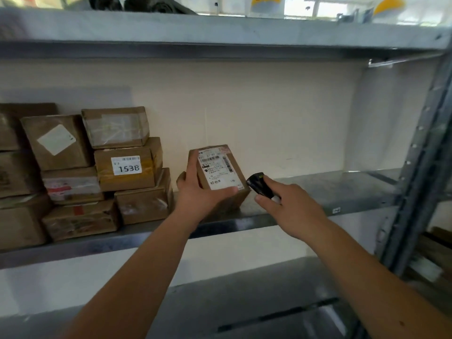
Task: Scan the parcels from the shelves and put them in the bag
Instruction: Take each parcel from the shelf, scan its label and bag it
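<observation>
**Now: parcel gripped at the shelf's front edge, scanner aimed**

Here, left hand [199,192] clamped on a brown parcel [226,177], thumb along its near side, fingers up its left face, white label [217,168] facing up. Parcel tilted, resting near the front edge of the metal shelf [342,189], about mid-length. Right hand [291,209] closed around a small black scanner [259,184], just beside the parcel's right corner. Toward the shelf's left end, a stack of cardboard boxes [97,167], one marked 1538 [126,165].

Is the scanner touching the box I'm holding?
Apart. In the head view, the scanner in the right hand shows a narrow gap from the box.
</observation>
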`<act>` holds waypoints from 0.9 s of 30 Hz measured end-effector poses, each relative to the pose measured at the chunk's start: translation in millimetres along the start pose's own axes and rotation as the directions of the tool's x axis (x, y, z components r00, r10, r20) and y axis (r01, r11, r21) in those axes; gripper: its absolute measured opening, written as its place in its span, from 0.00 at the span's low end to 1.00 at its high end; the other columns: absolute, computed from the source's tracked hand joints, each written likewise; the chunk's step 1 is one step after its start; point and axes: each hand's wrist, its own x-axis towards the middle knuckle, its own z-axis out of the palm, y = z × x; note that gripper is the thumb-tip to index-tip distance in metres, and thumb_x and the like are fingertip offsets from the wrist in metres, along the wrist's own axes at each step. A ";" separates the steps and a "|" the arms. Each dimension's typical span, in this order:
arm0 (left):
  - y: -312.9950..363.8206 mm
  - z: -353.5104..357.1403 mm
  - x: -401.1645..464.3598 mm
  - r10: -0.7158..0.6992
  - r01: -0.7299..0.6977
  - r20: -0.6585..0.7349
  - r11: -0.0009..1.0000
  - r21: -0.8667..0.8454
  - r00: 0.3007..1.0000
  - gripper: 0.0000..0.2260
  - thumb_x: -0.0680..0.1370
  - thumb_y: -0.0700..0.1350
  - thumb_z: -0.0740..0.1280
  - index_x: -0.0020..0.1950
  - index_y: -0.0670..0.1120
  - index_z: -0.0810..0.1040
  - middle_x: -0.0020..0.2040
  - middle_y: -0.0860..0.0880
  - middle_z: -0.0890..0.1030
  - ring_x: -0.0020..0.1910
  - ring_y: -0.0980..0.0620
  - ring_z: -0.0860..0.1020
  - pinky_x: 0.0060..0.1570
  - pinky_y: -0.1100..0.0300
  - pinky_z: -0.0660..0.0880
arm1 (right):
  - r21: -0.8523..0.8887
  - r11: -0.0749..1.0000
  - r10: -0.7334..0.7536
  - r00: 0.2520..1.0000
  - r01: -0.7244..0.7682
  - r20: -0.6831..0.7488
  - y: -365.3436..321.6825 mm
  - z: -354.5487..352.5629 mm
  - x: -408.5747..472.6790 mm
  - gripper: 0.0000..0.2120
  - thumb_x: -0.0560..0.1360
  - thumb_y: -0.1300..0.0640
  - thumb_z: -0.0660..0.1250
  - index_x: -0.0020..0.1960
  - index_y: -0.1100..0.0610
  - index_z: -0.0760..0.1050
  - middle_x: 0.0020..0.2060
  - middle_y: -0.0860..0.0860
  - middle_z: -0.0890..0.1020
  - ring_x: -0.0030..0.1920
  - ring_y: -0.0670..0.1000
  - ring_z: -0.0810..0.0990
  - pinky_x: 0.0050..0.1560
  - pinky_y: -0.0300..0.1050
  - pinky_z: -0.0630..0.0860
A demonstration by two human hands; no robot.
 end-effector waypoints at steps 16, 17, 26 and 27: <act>-30.3 -5.3 -46.0 0.484 -0.491 0.085 0.863 0.120 0.871 0.59 0.61 0.62 0.84 0.80 0.72 0.48 0.83 0.56 0.49 0.75 0.59 0.57 0.73 0.55 0.62 | -0.004 0.990 0.142 0.987 -0.142 0.073 -10.6 -14.1 -127.1 0.28 0.80 0.31 0.60 0.78 0.36 0.65 0.45 0.39 0.78 0.43 0.39 0.78 0.37 0.34 0.68; -31.6 -5.3 -47.0 0.498 -0.506 0.091 0.854 0.118 0.862 0.59 0.61 0.61 0.84 0.80 0.72 0.49 0.83 0.56 0.49 0.76 0.59 0.57 0.72 0.55 0.63 | -0.022 0.988 0.152 0.985 -0.151 0.085 -12.5 -12.7 -133.1 0.29 0.79 0.31 0.60 0.79 0.36 0.64 0.47 0.39 0.79 0.44 0.40 0.78 0.38 0.35 0.69; -32.6 -6.6 -55.7 0.557 -0.571 0.128 0.808 0.149 0.821 0.60 0.63 0.56 0.86 0.80 0.72 0.47 0.84 0.54 0.45 0.82 0.46 0.54 0.77 0.47 0.65 | -0.188 0.967 0.202 0.965 -0.170 0.166 -41.1 -18.6 -171.7 0.29 0.81 0.34 0.61 0.80 0.40 0.64 0.59 0.49 0.82 0.51 0.48 0.81 0.55 0.51 0.81; -32.9 -6.0 -57.7 0.558 -0.574 0.135 0.806 0.144 0.819 0.60 0.64 0.56 0.86 0.80 0.72 0.46 0.84 0.54 0.45 0.83 0.45 0.54 0.78 0.45 0.65 | -0.218 0.962 0.202 0.965 -0.163 0.168 -42.5 -19.6 -175.4 0.30 0.81 0.34 0.61 0.80 0.41 0.63 0.59 0.50 0.81 0.52 0.49 0.81 0.55 0.51 0.81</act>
